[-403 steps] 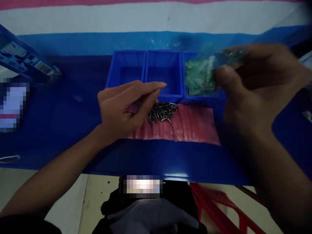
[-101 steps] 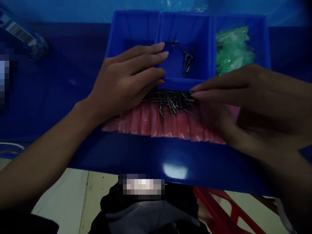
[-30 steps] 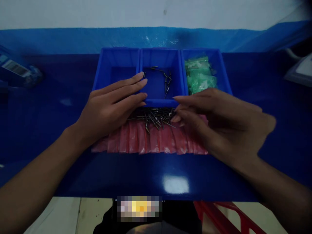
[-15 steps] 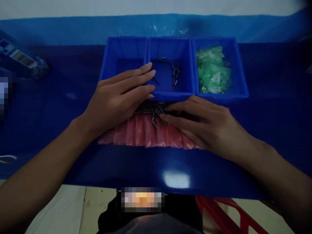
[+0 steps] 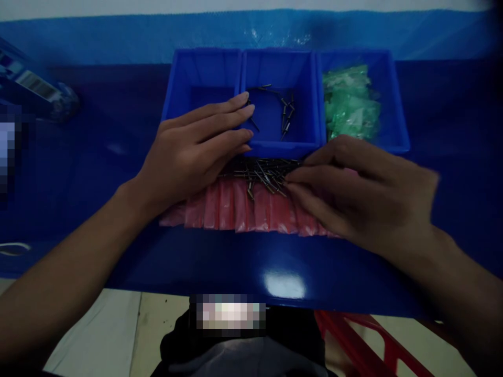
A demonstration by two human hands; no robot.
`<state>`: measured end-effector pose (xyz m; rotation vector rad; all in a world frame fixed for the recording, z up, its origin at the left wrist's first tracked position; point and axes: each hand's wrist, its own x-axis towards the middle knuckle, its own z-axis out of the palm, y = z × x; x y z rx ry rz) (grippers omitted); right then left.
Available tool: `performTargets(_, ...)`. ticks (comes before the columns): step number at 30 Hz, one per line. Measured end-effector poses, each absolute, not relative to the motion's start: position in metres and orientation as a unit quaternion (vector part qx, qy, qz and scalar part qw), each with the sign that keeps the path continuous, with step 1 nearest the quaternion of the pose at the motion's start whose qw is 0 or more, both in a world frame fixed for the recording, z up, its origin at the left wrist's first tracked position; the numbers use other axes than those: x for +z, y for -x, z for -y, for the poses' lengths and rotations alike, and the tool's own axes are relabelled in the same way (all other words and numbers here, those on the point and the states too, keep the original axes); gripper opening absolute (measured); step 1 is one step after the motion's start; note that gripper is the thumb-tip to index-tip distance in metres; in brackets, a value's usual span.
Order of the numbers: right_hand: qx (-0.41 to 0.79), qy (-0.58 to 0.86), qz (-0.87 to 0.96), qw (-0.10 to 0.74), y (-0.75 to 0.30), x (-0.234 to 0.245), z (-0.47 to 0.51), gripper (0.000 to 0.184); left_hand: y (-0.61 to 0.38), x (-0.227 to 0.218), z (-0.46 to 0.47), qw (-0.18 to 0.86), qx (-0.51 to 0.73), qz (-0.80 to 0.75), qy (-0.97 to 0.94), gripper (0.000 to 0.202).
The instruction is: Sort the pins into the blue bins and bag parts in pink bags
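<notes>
A heap of small metal pins (image 5: 259, 170) lies on a row of pink plastic bags (image 5: 236, 209), right in front of three blue bins. My left hand (image 5: 188, 152) lies flat and open, its fingers stretched over the left end of the heap and the front rim of the middle bin (image 5: 283, 149). A few pins (image 5: 286, 112) lie inside that bin. My right hand (image 5: 365, 193) is at the right end of the heap, fingers bent and pinched together on pins there.
The left bin (image 5: 204, 68) holds nothing I can see. The right bin (image 5: 395, 104) holds green bags (image 5: 351, 102). A printed box (image 5: 35, 91) lies at the far left of the blue table (image 5: 118, 251). A red stool (image 5: 353, 340) shows below the table edge.
My right hand has pulled back to the right and lifted from lying over the heap, its fingers now pinched at the heap's right end. My left hand has stayed in place.
</notes>
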<state>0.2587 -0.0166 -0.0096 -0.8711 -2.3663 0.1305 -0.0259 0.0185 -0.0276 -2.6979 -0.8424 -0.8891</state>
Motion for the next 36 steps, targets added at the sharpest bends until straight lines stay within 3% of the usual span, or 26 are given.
performTargets(5,0.131,0.434,0.793,0.408,-0.259,-0.006,0.020,0.018,0.028,-0.030,-0.020,0.087,-0.310,0.272,0.907,0.026)
performTargets(9,0.049,0.368,0.857,0.359,-0.264,-0.007,0.016,0.030,0.029,-0.031,-0.022,0.100,-0.308,0.268,0.907,0.029)
performTargets(16,0.027,0.245,0.937,0.249,-0.264,-0.024,0.010,0.020,0.027,-0.030,-0.021,0.099,-0.311,0.275,0.904,0.023)
performTargets(22,0.033,0.262,0.921,0.286,-0.263,-0.019,0.013,0.013,0.026,-0.029,-0.021,0.120,-0.299,0.272,0.907,0.021)
performTargets(28,0.104,0.349,0.863,0.349,-0.259,-0.004,0.018,0.031,0.028,-0.032,-0.023,0.119,-0.316,0.256,0.906,0.025)
performTargets(32,0.144,0.408,0.806,0.403,-0.255,-0.001,0.020,0.014,0.028,-0.032,-0.023,0.117,-0.307,0.261,0.908,0.025)
performTargets(36,0.206,0.392,0.797,0.410,-0.256,0.001,0.018,0.020,0.027,-0.031,-0.022,0.113,-0.304,0.280,0.904,0.022)
